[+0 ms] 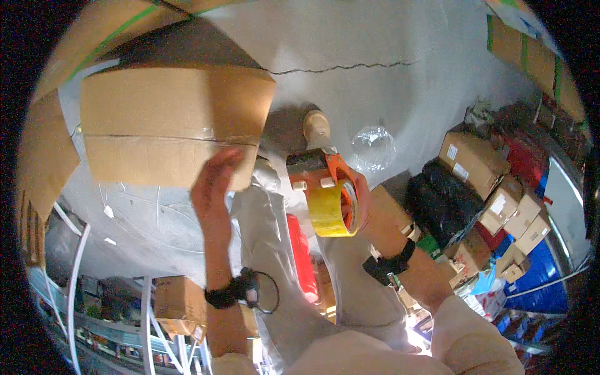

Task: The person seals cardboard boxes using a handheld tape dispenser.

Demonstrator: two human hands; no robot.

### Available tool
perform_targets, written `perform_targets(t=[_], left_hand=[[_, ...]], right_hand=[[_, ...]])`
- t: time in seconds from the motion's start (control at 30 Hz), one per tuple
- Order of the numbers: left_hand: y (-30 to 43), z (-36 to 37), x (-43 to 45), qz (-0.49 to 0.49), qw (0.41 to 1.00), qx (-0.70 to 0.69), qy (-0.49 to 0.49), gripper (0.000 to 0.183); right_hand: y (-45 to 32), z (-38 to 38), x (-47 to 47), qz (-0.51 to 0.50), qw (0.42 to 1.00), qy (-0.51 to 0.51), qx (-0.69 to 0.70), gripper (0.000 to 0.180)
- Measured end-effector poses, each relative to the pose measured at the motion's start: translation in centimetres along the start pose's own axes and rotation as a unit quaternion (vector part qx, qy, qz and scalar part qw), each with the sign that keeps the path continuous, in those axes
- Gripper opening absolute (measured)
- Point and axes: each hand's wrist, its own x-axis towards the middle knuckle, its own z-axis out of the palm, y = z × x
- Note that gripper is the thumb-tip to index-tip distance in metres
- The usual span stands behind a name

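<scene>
A cardboard box (154, 103) stands on the floor in front of me, left of my legs. Its top flaps meet along a seam, and a shiny bit of clear tape lies across part of it. Over the box's near right part is my left hand (213, 180), holding nothing; whether its fingertips touch the cardboard cannot be told. My right hand (362, 199) grips an orange and black tape dispenser (335, 164) in front of my legs. A wide roll of yellow tape (328, 211) is mounted on the dispenser.
A crumpled clear plastic piece (373, 147) lies on the concrete floor (347, 42). Stacked cartons (473, 161) and a black plastic-wrapped bundle (443, 201) stand at right. A red cylinder-like object (302, 258) shows between my legs. White metal frames (146, 323) rise at lower left.
</scene>
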Motion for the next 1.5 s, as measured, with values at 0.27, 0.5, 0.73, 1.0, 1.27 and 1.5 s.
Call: perform_targets(t=[0.27,0.5,0.73,1.0,1.27,1.5], left_hand=[[6.2,-1.3,-6.1,0.046,0.989,-0.136,0.045,0.042],[5.9,-6.4,-9.6,-0.004,0.974,-0.206,0.094,0.029],[7.2,-9.9,-10.6,-0.148,0.913,-0.381,0.003,0.049],[6.7,-13.1,-10.6,-0.224,0.904,-0.356,0.074,0.034],[7.1,-12.4,-8.9,-0.247,0.907,-0.337,0.046,0.024],[8.1,-12.3,-7.5,-0.127,0.957,-0.260,-0.015,0.016]], right_hand=[[4.6,3.9,-0.1,-0.034,0.990,-0.037,-0.132,0.060],[5.8,6.2,-0.9,0.028,0.974,-0.133,-0.181,0.053],[5.6,10.8,-3.1,-0.231,0.831,-0.177,-0.474,0.070],[7.3,16.1,-4.6,-0.299,0.587,-0.220,-0.720,0.072],[4.8,18.0,-5.8,-0.291,0.536,-0.257,-0.750,0.071],[3.2,21.7,-8.2,-0.311,0.399,-0.280,-0.816,0.069]])
